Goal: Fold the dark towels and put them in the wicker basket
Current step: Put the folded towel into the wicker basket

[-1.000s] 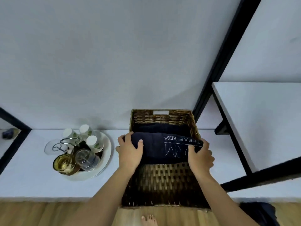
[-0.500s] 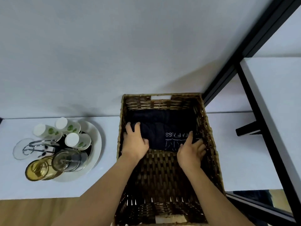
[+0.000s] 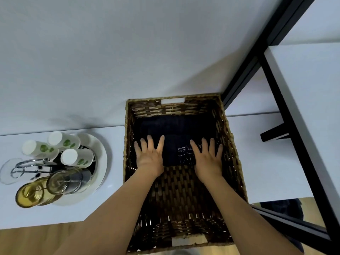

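Pressing down with both palms, a person flattens a folded dark towel [image 3: 171,153] into the far half of the wicker basket [image 3: 237,168], which stands on a white shelf [image 3: 266,162] against a pale wall. The left hand [image 3: 150,156] and right hand [image 3: 207,159] lie flat on the cloth with fingers straight and spread; neither grips anything. White lettering on the towel shows between and beside the right hand's fingers. Another dark towel [image 3: 176,124] appears to lie behind it, against the basket's far wall, though the shadow there makes the layers hard to separate.

The step in hand looks like the settling of a towel already placed, so this part of the task seems near its close. The next move would call for lifting both hands straight up out of the basket without dragging the fold loose, then turning to any towel not yet folded; a dark bundle of cloth [image 3: 283,207] shows low at the right, below the shelf edge, and may be one.

Left of the basket, a white plate [image 3: 100,155] carries upturned cups [image 3: 62,140] with green leaf prints, a wire holder [image 3: 27,168] and glass jars [image 3: 60,183], near enough to catch a swinging elbow. A black metal frame [image 3: 287,126] and a white tabletop [image 3: 312,92] crowd the right side.
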The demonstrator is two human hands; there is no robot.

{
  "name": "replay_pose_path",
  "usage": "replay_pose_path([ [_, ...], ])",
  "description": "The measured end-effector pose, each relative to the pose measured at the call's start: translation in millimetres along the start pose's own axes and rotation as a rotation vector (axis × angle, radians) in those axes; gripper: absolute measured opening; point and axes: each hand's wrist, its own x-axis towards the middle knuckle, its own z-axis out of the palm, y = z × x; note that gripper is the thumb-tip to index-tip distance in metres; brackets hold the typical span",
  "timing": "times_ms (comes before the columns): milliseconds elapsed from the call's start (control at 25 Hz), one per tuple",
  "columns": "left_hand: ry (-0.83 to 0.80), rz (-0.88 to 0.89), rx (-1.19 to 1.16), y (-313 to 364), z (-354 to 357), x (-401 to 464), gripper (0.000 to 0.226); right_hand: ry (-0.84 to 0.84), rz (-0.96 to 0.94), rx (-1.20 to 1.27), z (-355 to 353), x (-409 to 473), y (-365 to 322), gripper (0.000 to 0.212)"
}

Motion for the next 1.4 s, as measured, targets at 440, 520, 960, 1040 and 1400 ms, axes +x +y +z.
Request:
replay_pose_path([
  [440,0.048,0.030,-0.375,-5,25,9,0.103,-0.058,0.037,0.191,15,19,8,0.099],
  [520,0.077,0.071,-0.393,-9,16,-10,0.099,-0.107,0.017,0.213,1,3,6,0.098],
  [960,0.397,0.063,-0.409,36,37,-240,0.083,0.147,-0.184,0.339,-16,-223,5,0.071],
  [1040,0.442,0.080,-0.415,68,60,-289,0.082,0.182,-0.213,0.328,4,-286,25,0.068],
  [1400,0.413,0.372,-0.394,266,85,-409,0.075,0.040,0.106,0.393,93,-474,206,0.061],
])
